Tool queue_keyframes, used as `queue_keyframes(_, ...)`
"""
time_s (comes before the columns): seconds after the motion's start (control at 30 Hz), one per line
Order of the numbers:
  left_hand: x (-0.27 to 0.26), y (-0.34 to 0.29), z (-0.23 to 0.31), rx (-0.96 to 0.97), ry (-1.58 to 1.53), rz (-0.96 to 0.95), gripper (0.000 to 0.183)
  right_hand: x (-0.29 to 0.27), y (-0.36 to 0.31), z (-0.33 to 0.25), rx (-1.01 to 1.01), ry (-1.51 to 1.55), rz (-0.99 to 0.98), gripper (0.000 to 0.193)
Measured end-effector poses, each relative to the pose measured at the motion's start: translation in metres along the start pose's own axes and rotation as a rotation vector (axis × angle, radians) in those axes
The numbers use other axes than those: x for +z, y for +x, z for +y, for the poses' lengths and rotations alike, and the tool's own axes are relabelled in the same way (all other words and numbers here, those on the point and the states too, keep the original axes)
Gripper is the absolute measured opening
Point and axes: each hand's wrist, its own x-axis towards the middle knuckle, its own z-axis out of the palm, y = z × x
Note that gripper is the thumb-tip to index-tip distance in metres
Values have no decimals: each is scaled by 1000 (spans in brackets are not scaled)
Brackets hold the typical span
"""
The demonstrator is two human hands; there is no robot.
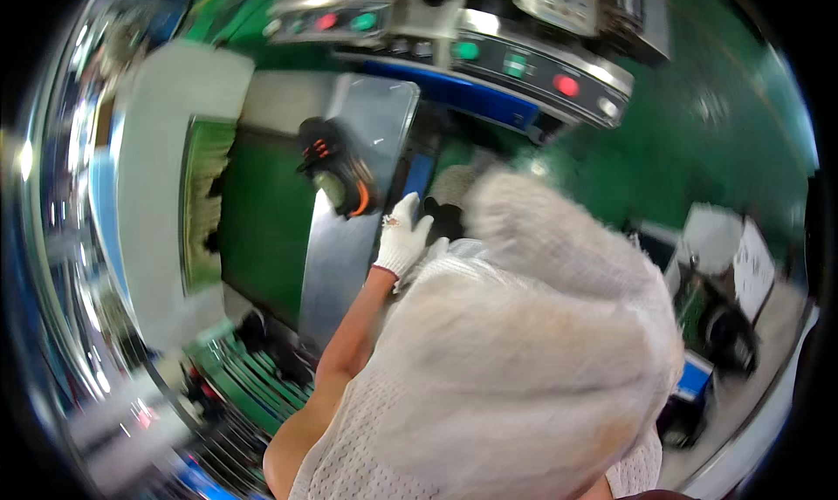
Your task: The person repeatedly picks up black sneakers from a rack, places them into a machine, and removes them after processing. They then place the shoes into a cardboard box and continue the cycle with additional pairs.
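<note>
My left hand (pixel 402 241), in a white knit glove, is over the right edge of a metal bench top (pixel 342 264). Its fingers are apart, and I see nothing held in them. Just up and left of the fingertips, a black shoe (pixel 353 173) with orange marks lies on the bench, with a greenish patch at its opening. A dark object (pixel 443 218) I cannot make out sits close to the right of my fingers. My right hand does not show; a large white cloth (pixel 524 325) over my body fills that side, blurred by motion.
Ahead stands a machine with control panels (pixel 541 79) bearing red and green buttons. At the left is a pale frame (pixel 166 133) with a green panel (pixel 205 203). A slatted rack (pixel 240 378) stands lower left. Shoes (pixel 724 330) and papers lie on a surface at the right.
</note>
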Motion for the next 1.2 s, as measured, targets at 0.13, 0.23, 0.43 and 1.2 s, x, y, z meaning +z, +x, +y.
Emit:
queue_keyframes(0.13, -67, -42, -95, -224, 81, 252, 49, 80, -2, 58, 354, 132, -114, 54)
queue_keyframes(0.23, -110, -41, -152, -289, 129, 416, 26, 160, -36, 121, 1001, 205, -128, 60)
queue_keyframes(0.43, -188, -10, -248, -398, 116, 661, 16, 320, -129, 226, 1319, -38, -399, 72)
queue_keyframes(1.2, -646, 160, -753, -976, 797, 489, 43, 526, -112, 279, 1091, -626, -927, 58)
